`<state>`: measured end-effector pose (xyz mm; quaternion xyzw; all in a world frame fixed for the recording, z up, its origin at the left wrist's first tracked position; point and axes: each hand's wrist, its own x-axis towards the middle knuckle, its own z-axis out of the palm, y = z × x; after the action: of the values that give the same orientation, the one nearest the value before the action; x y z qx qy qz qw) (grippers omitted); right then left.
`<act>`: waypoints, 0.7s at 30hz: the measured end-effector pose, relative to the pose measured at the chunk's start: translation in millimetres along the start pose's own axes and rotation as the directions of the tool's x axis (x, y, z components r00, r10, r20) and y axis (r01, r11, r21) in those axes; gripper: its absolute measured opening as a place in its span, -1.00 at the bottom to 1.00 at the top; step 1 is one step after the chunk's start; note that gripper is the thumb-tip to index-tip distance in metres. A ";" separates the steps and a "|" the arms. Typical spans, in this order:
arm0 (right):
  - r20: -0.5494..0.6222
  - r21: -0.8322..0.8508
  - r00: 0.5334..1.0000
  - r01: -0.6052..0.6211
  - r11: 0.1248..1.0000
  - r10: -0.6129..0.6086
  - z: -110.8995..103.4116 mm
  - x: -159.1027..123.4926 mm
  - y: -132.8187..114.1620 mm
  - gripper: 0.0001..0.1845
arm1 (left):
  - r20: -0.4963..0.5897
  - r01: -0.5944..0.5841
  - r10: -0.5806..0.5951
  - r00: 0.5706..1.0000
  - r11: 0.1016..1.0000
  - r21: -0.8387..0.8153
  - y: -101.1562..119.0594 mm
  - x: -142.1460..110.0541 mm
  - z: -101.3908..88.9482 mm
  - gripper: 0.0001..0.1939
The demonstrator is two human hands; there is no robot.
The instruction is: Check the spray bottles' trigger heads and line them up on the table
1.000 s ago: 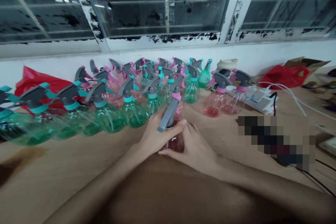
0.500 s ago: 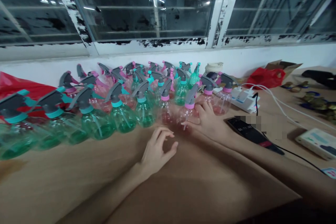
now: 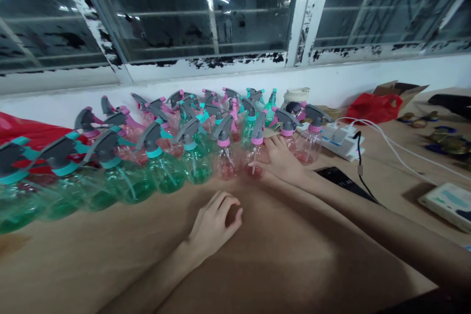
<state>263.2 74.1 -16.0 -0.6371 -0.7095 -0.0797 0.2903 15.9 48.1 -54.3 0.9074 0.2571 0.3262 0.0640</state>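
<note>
My right hand (image 3: 285, 159) is wrapped round a clear spray bottle (image 3: 254, 169) with a pink collar, grey trigger head and a little pink liquid. Its thumb lies across the front and its fingers reach behind. The bottle stands nearly upright on the wooden table (image 3: 279, 260). Just left of it is another pink-collared spray bottle (image 3: 225, 164). My left hand (image 3: 217, 221) rests low over the table in front, fingers curled and thumb apart, with nothing in it. A front row of green-liquid spray bottles (image 3: 165, 174) with turquoise collars runs off to the left.
Behind stand more spray bottles (image 3: 127, 130) against the white wall. To the right are two pink-collared bottles (image 3: 311, 144), a power strip (image 3: 342, 142) with white cables, a phone (image 3: 344, 181) partly behind my forearm, a white box (image 3: 447, 203) and a red bag (image 3: 375, 107).
The bottle in my right hand has gone from tilted to nearly upright, beside its neighbour. My left hand has drawn slightly back toward me. The whole view has shifted a little.
</note>
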 end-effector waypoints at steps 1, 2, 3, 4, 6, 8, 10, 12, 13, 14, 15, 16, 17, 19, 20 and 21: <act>0.001 -0.002 1.000 0.002 1.000 -0.002 -0.1 1.5 -0.3 -0.29 | 0.006 -0.003 0.003 1.000 1.000 0.016 0.3 0.5 0.2 -0.96; 0.001 -0.003 1.000 0.003 1.000 -0.003 -0.2 2.9 -0.7 -0.28 | 0.011 -0.006 0.006 1.000 1.000 0.027 0.6 1.1 0.4 -0.96; -0.001 -0.003 1.000 0.003 1.000 -0.003 0.0 4.2 -0.9 -0.28 | 0.014 -0.008 0.007 1.000 0.999 0.036 0.7 1.7 0.5 -0.96; -0.004 -0.003 1.000 0.003 1.000 -0.003 0.3 5.4 -1.0 -0.29 | 0.017 -0.008 0.008 1.000 0.999 0.041 0.7 2.2 0.5 -0.96; -0.011 0.000 1.000 0.000 1.000 0.000 1.9 7.3 -1.1 -0.31 | 0.022 -0.005 0.004 1.000 0.999 0.048 0.7 2.9 0.5 -0.95; -0.019 0.004 1.000 -0.010 1.000 0.010 4.2 8.2 -1.3 -0.33 | 0.029 0.002 -0.004 1.000 0.999 0.051 0.8 3.2 0.3 -0.94; -0.024 0.006 0.999 -0.021 1.000 0.021 5.5 7.3 -2.1 -0.31 | 0.039 0.014 -0.016 0.999 0.998 0.054 1.4 3.6 -0.1 -0.93; -0.032 0.015 0.999 -0.019 1.000 0.020 2.8 3.5 -3.2 -0.28 | 0.045 0.027 -0.029 0.999 0.998 0.054 2.3 4.2 -0.8 -0.93; -0.045 0.025 0.999 -0.018 1.000 0.019 -0.9 0.4 -3.5 -0.28 | 0.046 0.032 -0.034 0.998 0.998 0.053 2.8 4.6 -1.3 -0.93; -0.058 0.042 0.998 -0.021 0.999 0.023 -6.3 -3.4 -3.5 -0.30 | 0.046 0.035 -0.038 0.998 0.998 0.050 3.2 5.0 -1.6 -0.93; -0.072 0.066 0.997 -0.030 0.997 0.034 -13.5 -7.8 -2.7 -0.35 | 0.045 0.037 -0.039 0.998 0.998 0.045 3.5 5.4 -2.0 -0.93; -0.084 0.091 0.994 -0.057 0.994 0.065 -22.1 -12.5 -1.1 -0.44 | 0.044 0.038 -0.039 0.998 0.999 0.039 3.6 5.7 -2.2 -0.93; -0.064 0.125 0.993 -0.092 0.988 0.101 -31.5 -17.1 1.5 -0.55 | 0.041 0.038 -0.040 0.998 0.999 0.033 3.5 5.9 -2.3 -0.92; -0.042 0.140 0.980 -0.187 0.972 0.195 -50.3 -24.9 10.0 -0.71 | 0.038 0.034 -0.034 0.999 0.999 0.020 2.9 6.0 -2.2 -0.92; -0.060 0.098 0.966 -0.247 0.964 0.253 -58.2 -27.5 15.5 -0.73 | 0.038 0.031 -0.031 0.999 0.999 0.015 2.4 6.0 -2.1 -0.91; -0.087 0.050 0.948 -0.302 0.952 0.306 -64.2 -29.1 21.5 -0.71 | 0.041 0.027 -0.028 0.999 1.000 0.012 1.9 5.9 -1.8 -0.91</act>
<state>304.1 21.8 16.1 -0.7290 -0.5900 -0.0509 0.3434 19.5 49.4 -49.1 0.9106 0.2701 0.3053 0.0687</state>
